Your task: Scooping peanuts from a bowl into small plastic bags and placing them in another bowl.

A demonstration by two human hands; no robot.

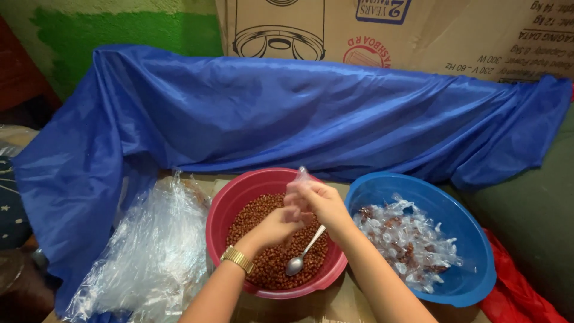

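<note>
Over the red bowl [222, 210] of peanuts [267, 261], both the left hand [276, 226] and right hand [318, 201] pinch shut on a small clear bag [302, 175] (spoon [302, 251] resting below), best kept upright and twisted tight above the nuts.
</note>
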